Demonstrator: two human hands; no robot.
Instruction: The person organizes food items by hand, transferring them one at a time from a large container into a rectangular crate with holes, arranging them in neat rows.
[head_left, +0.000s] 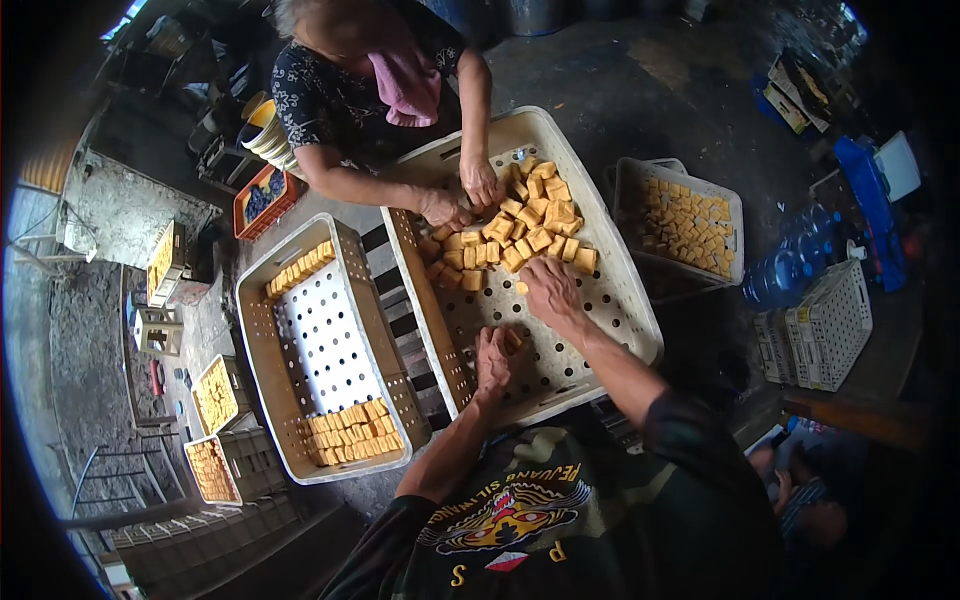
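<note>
A large beige perforated plastic crate (551, 360) is in front of me, with a heap of golden-brown blocks (525, 217), apparently fried tofu, at its far end. Low in this crate, near its left wall, my left hand (493, 361) has its fingers curled around a browned block (513, 340). At the heap's near edge, my right hand (553, 294) reaches down with bent fingers. A small yellow piece (523, 288) shows beside its thumb; the fingertips are hidden, so a grip there cannot be made out.
Across the crate, a person's two hands (480, 184) work in the heap. To the left, a second crate (322, 322) has rows of blocks (352, 433) at both ends. A smaller filled crate (679, 225), water bottles (780, 274) and stacked crates (817, 330) stand right.
</note>
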